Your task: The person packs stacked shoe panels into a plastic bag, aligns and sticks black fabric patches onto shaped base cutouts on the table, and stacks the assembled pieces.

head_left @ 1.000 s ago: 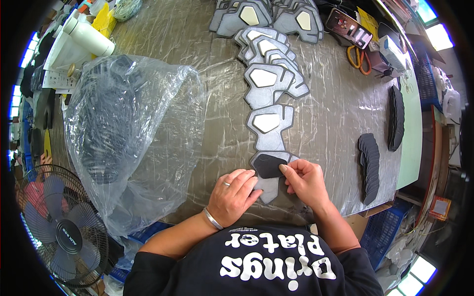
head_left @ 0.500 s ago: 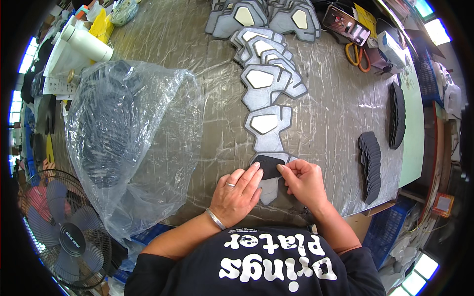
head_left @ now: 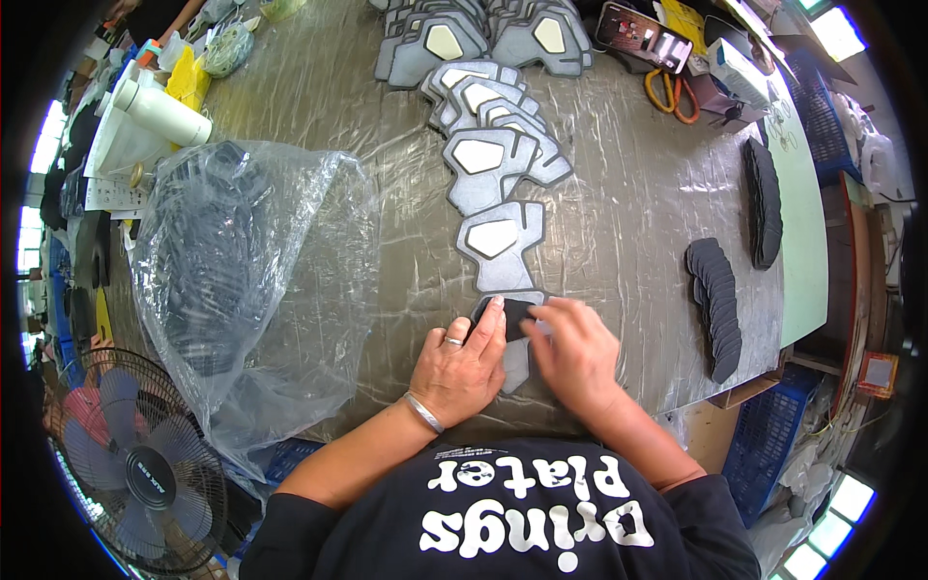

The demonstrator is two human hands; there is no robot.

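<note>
We rest our left hand [head_left: 459, 362], fingers extended, on a black patch [head_left: 518, 312] atop a grey piece [head_left: 517, 367]. Our right hand [head_left: 580, 360], blurred, curls at the patch's right edge; we cannot tell whether it grips. Beyond both hands lie more grey pieces [head_left: 503, 275]; leftward, a plastic bag [head_left: 290, 319]; rightward, stacked black patches [head_left: 715, 309].

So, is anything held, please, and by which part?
The left hand presses a flat, black, angular patch without gripping; the right hand is too blurred to tell.
</note>
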